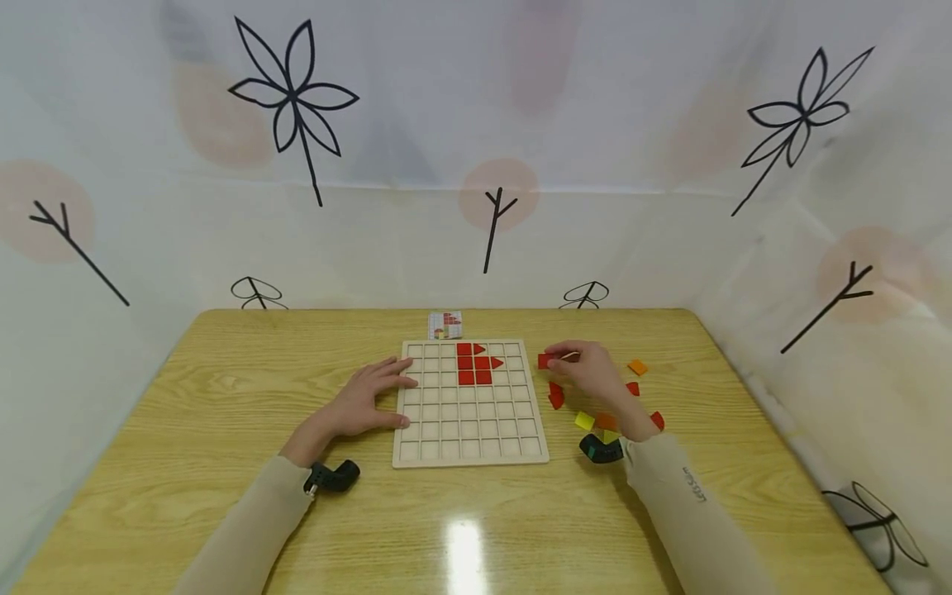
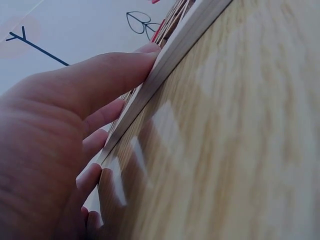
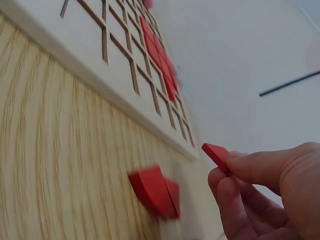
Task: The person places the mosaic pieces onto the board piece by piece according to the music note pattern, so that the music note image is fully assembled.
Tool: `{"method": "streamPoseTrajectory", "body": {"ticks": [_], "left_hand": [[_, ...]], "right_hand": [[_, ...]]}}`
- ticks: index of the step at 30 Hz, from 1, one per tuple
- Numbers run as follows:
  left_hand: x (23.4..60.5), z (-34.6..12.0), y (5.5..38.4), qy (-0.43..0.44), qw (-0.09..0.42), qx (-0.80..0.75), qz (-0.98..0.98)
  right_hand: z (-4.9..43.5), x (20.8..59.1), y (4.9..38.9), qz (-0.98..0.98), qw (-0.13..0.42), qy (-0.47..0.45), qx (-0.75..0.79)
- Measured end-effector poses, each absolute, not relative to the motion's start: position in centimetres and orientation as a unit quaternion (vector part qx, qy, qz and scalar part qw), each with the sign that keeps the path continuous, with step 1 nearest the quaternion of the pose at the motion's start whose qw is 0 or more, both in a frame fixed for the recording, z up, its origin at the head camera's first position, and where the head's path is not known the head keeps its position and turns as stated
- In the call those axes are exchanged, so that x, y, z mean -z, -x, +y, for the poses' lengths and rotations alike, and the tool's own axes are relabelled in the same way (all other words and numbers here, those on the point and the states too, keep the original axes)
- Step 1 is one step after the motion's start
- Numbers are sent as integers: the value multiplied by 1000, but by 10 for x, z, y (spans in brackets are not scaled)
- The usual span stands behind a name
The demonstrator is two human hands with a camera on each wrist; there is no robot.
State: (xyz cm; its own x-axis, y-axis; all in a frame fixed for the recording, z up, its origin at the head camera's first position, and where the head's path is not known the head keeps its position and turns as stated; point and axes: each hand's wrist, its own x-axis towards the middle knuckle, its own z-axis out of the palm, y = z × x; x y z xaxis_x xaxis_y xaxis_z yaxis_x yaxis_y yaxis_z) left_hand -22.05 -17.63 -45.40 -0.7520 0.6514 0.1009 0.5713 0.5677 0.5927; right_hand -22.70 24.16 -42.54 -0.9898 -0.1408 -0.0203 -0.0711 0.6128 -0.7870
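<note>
A wooden grid board [image 1: 468, 446] lies mid-table, with several red square and triangular tiles [image 1: 474, 364] set in its upper cells. My left hand [image 1: 366, 401] rests along the board's left edge, fingers spread and fairly straight; the left wrist view shows the thumb [image 2: 125, 70] against the pale rim. Just off the board's upper right side, my right hand [image 1: 591, 372] pinches a red square tile [image 1: 545, 361] between thumb and fingers. In the right wrist view this red tile [image 3: 216, 156] is held up off the table. Two red rounded pieces [image 3: 155, 190] lie below it.
A small printed pattern card [image 1: 445, 325] lies behind the board. Loose pieces are scattered by the right forearm: a yellow tile [image 1: 584, 421], an orange tile [image 1: 637, 367], a red curved piece [image 1: 658, 421] and others. White patterned cloth [image 1: 476, 165] stands behind the table.
</note>
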Motion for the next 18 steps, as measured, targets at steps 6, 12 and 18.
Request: {"method": "streamPoseTrajectory", "body": {"ticks": [6,12,18], "left_hand": [[454,-177,221,-343,65,-309,884],[456,-177,222,-342,66,-311,884],[456,-177,222,-345,65,-313,883]], "right_hand": [[214,433,233,886,49,78,454],[196,439,237,885,50,107,450],[187,441,239,893,67,115,431]]}}
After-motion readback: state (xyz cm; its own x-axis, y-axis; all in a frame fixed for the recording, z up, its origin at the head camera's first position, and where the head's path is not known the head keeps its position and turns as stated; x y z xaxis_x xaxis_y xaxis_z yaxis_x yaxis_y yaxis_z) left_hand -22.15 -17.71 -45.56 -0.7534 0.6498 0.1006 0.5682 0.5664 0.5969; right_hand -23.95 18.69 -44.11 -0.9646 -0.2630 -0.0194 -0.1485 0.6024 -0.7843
